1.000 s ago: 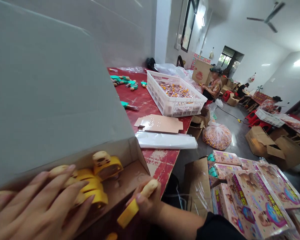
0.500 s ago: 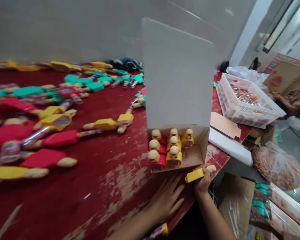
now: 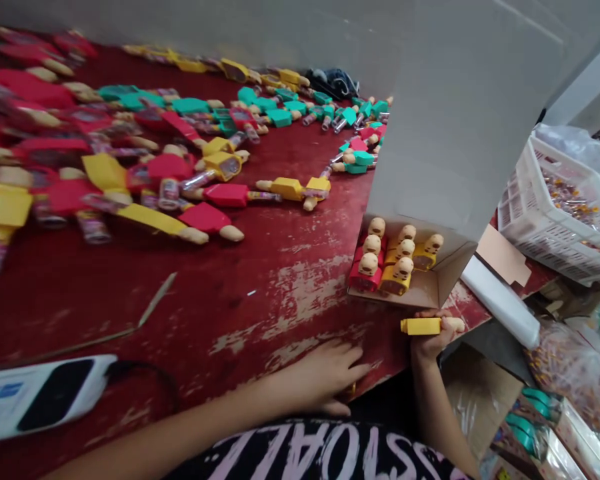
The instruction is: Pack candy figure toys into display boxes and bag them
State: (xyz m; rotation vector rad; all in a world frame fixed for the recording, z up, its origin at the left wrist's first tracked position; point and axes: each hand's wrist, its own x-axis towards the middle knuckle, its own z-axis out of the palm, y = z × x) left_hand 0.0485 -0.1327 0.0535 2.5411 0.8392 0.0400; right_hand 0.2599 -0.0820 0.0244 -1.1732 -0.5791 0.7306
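A carton [image 3: 420,297] with its tall lid raised holds several red and yellow toys with tan heads. Its right front part shows bare cardboard. My right hand [image 3: 431,339] is closed round a yellow toy [image 3: 424,326] with a tan end, just in front of the carton. My left hand [image 3: 330,373] lies near the table's front edge, left of my right hand, with its fingers pressed together around a small yellow item [image 3: 351,389], mostly hidden beneath them.
Red, yellow and green toys [image 3: 225,195] spread over the red table [image 3: 280,267]. A white device [image 3: 55,393] lies front left. Right of the carton are a white roll [image 3: 503,303] and white crate [image 3: 545,233]; boxes and a filled bag stand below.
The view has swung left, so the carton appears further right. My left hand has moved away from the carton towards the table's front edge. My right hand still holds the yellow toy.
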